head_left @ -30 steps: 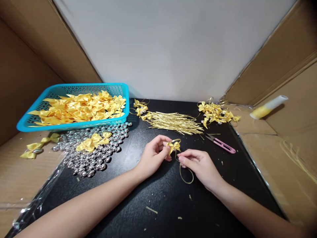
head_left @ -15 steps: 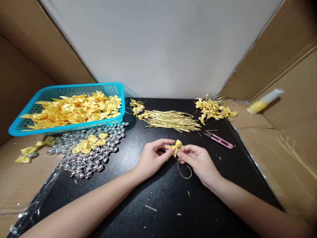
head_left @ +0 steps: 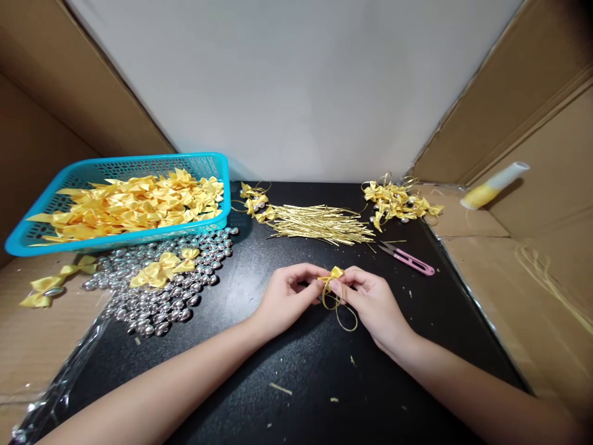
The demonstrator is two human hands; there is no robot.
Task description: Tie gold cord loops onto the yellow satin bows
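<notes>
Over the black table, both hands pinch one yellow ribbon bow point(head_left: 336, 272). My left hand point(head_left: 293, 292) is closed, its fingertips on the bow's left side. Fingers of my right hand point(head_left: 370, 300) are closed on the bow's right side and on the gold cord point(head_left: 346, 319). That cord hangs below the fingertips in loops. The fingers partly hide the bow, and whether a bead is on it I cannot tell. Just beyond the hands lies a bundle of gold cords point(head_left: 319, 224). Pink thread snips point(head_left: 407, 258) rest to the right.
A blue basket point(head_left: 227, 185) of yellow bows stands at the back left. Silver beads point(head_left: 162, 309) spread before it, with loose bows point(head_left: 160, 271) on top. Bows with cords and beads point(head_left: 398, 201) are heaped at the back right. A white-and-yellow tube point(head_left: 495, 185) lies beyond the right edge.
The bow has been turned between the fingertips and shows less of its face. A second loop of gold cord now hangs beneath it. Both hands stay in nearly the same place.
</notes>
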